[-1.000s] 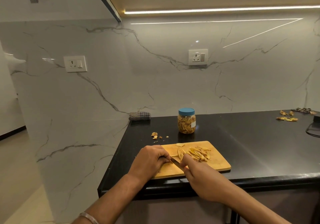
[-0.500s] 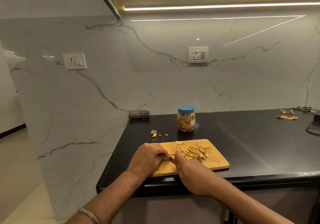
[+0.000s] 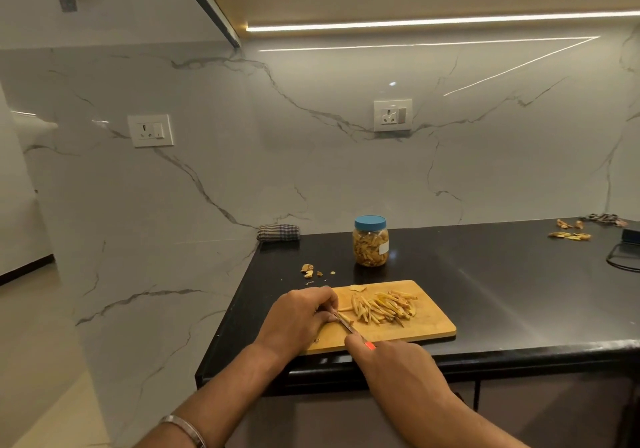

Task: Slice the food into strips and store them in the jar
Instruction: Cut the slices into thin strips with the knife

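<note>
A wooden cutting board point(image 3: 433, 323) lies near the front edge of the black counter point(image 3: 502, 274). A pile of pale yellow food strips point(image 3: 384, 307) sits on its middle. My right hand point(image 3: 391, 364) grips a knife point(image 3: 346, 325) with a red handle, the blade angled toward the board's left part. My left hand point(image 3: 298, 319) has its fingers curled over a small piece of food at the blade. Behind the board stands a clear jar point(image 3: 370, 242) with a blue lid on, holding strips.
Food scraps point(image 3: 308, 270) lie left of the jar. A folded checked cloth point(image 3: 278, 232) rests at the counter's back left corner. More peels point(image 3: 569, 234) and a dark cable point(image 3: 623, 260) are at the far right. The counter drops off on the left.
My right hand has drawn back toward me, so the knife blade and red handle now show. My left hand stays on the piece at the board's left part.
</note>
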